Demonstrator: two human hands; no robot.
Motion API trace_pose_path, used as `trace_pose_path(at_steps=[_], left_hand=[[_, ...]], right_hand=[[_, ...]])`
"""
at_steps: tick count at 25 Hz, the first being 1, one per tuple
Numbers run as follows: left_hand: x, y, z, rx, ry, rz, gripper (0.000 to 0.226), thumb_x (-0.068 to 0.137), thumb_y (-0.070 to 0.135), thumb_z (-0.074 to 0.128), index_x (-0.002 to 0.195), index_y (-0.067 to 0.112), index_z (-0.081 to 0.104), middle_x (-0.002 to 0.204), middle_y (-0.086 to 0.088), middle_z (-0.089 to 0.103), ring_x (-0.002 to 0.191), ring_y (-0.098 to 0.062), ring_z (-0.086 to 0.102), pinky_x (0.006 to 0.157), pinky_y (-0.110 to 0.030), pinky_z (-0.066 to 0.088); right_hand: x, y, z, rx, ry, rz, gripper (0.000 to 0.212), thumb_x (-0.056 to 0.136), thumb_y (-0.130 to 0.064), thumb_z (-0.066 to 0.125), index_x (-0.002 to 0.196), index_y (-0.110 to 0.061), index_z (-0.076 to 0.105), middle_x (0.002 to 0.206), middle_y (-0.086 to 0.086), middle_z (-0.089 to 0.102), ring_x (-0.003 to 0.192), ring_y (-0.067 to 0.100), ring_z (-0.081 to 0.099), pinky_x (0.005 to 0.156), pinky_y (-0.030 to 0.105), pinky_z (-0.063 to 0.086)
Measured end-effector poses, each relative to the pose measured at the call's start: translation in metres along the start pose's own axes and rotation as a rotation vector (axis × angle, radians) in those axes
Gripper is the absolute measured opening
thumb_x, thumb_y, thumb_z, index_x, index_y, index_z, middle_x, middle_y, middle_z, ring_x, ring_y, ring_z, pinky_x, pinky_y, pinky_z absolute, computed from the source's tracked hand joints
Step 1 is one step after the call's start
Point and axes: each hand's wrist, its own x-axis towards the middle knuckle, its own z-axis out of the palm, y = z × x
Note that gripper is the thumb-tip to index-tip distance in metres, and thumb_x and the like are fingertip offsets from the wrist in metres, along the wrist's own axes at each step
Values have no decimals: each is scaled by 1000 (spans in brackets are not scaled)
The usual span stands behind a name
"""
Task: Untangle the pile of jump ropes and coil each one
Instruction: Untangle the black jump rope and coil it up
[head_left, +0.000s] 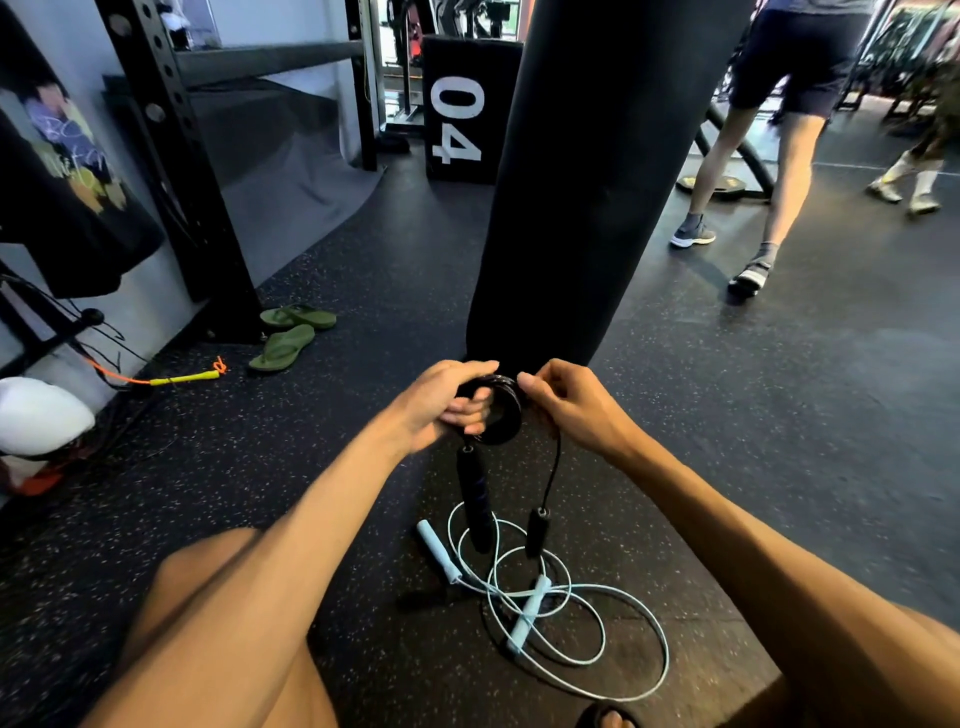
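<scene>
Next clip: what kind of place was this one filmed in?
Most likely a gym: a tall black punching bag stands in front, a steel rack is at left, a box marked 04 sits behind, and the floor is speckled rubber.

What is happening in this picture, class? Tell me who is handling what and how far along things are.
A person sitting on the gym floor is coiling a black jump rope. The left hand grips the coil, the right hand pinches the cord beside it, and both black handles hang below. A light blue jump rope lies in loose loops on the floor, not yet coiled. A yellow-handled rope lies off to the left.
</scene>
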Motion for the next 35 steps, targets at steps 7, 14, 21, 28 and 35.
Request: trace_pose_path(at_steps=[7,14,21,28,35], left_hand=[[7,9,-2,-500,117,167,40,104,30,34,75,7,50,50,5,28,43,-9,24,55,-25,37],[18,11,-2,-514,321,376,34,106,18,32,97,-4,56,70,-5,48,61,-15,47,76,-32,47],[19,2,-18,472,640,518,23,101,20,47,91,6,63,67,-1,65,58,-16,63,69,-36,53],[3,-25,-40,1118,501,309,29,97,32,51,72,17,55,64,4,68,58,-8,66,64,-37,55],[-40,-19,-34,820,316,18,49,104,33,40,68,7,62,47,-2,55,41,-13,52,51,-24,44]], right_hand=[[-8,9,2,141,-156,198,33,105,-37,39,92,-8,48,72,9,72,70,16,70,73,33,55],[-16,21,11,138,-465,334,18,98,-22,58,83,-11,60,91,13,76,85,19,68,82,35,50],[-25,29,29,111,-571,328,12,94,-15,63,86,-8,57,85,13,73,79,20,68,71,30,54],[-13,13,18,-95,-347,-5,16,99,-11,52,87,-3,60,72,4,72,67,14,68,65,22,52],[4,-21,28,-203,-150,-204,24,101,-10,46,80,-6,58,66,2,62,60,15,61,62,26,50]])
